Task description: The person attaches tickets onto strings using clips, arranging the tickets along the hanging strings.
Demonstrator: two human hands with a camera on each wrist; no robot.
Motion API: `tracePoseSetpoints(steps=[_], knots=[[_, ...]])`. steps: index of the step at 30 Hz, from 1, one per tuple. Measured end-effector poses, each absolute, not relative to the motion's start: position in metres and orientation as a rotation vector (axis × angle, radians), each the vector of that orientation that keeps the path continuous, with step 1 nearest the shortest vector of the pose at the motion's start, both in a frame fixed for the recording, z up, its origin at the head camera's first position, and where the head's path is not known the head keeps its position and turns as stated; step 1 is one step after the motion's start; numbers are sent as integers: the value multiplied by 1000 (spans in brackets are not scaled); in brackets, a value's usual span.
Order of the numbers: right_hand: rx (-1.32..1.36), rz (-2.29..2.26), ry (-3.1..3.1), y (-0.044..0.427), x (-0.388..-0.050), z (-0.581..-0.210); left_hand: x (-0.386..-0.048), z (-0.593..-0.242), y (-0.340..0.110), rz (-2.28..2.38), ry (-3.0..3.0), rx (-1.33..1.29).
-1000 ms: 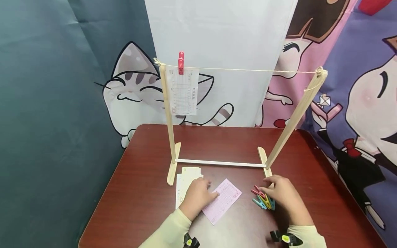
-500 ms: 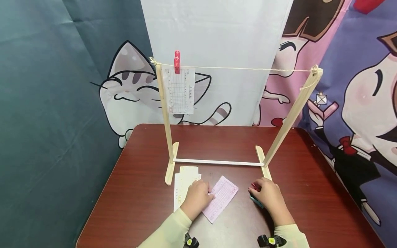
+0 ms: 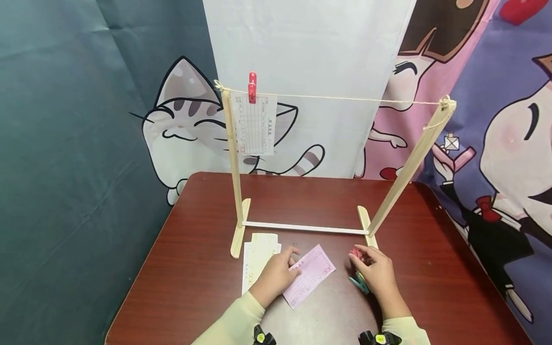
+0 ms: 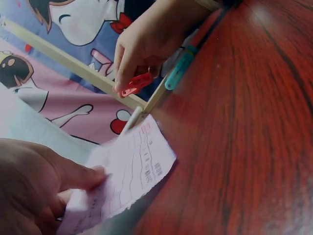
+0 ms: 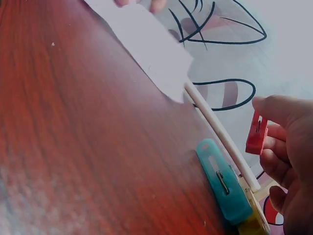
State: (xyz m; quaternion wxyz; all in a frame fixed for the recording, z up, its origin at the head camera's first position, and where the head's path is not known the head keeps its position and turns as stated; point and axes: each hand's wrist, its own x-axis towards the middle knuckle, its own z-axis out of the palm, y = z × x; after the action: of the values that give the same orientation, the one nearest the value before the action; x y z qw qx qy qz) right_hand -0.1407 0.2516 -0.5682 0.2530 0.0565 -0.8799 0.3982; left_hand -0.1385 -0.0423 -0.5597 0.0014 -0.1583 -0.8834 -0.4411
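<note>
Between thumb and fingers, my left hand (image 3: 278, 274) pinches a pink printed slip (image 3: 311, 276); the left wrist view shows the slip (image 4: 129, 174) raised off the table at its far end. A red clothespin (image 5: 257, 133) is pinched in my right hand (image 3: 379, 273), above the table. Below that hand lie a teal clothespin (image 5: 225, 181) and a yellow one (image 5: 254, 223), partly covered by the hand in the head view. Beside my left hand a stack of pale yellow and white slips (image 3: 258, 256) lies flat, partly hidden by the hand.
A wooden stand with left post (image 3: 233, 158), right post (image 3: 411, 167) and white crossbar (image 3: 306, 228) stands behind the hands. Along its string (image 3: 336, 98), a red clothespin (image 3: 252, 87) holds a white printed slip (image 3: 255, 125). A printed curtain hangs behind the table (image 3: 181, 287).
My right hand has reached into the clothespins and picked up a red one, lifting it clear of the others. My left hand has taken hold of the pink slip, which has turned slightly.
</note>
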Motion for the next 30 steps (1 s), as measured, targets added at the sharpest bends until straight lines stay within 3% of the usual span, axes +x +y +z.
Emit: tracePoseSetpoints(steps=[5, 10, 17, 24, 30], knots=[[67, 1224, -2417, 249, -137, -558, -142, -555, -46, -1434, -2622, -450], [119, 1374, -2420, 246, -139, -517, -147, -535, -54, -1462, -2506, -307], [428, 1460, -2372, 244, -159, -411, -170, -473, -72, -1685, -2290, -152], [910, 1522, -2127, 201, -176, -275, -208, -397, -78, -1692, -1985, -256], [873, 1297, -2059, 162, -208, -197, -232, -351, -70, -1708, -1785, -282]])
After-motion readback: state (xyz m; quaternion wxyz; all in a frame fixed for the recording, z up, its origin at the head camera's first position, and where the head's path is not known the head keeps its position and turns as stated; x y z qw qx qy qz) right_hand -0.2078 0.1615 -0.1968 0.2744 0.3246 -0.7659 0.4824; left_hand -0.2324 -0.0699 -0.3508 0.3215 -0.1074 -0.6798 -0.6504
